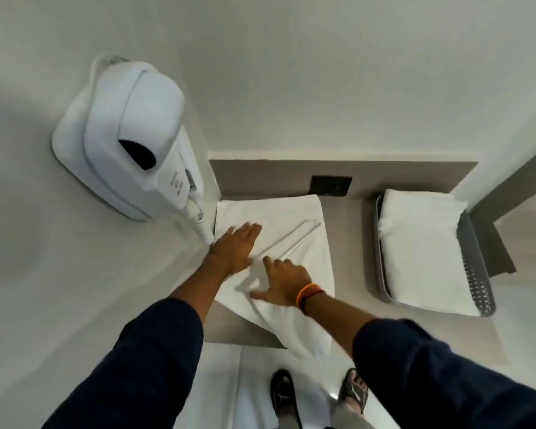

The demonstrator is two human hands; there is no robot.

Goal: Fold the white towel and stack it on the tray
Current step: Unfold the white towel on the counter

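Wall-mounted hair dryer (127,140) at far left, cord dangling beside the counter (350,230). Left hand (234,247) flat, fingers spread, pressing on white towel (291,218) laid on the counter. Right hand (283,283) also splayed flat on its near part, banded at the wrist. Grey tray (474,267) at right, well apart, carrying a folded towel stack (421,243).

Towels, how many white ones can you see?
2. One white towel lies spread on the counter under both hands; a folded towel sits in the grey tray. More could hide beneath it.
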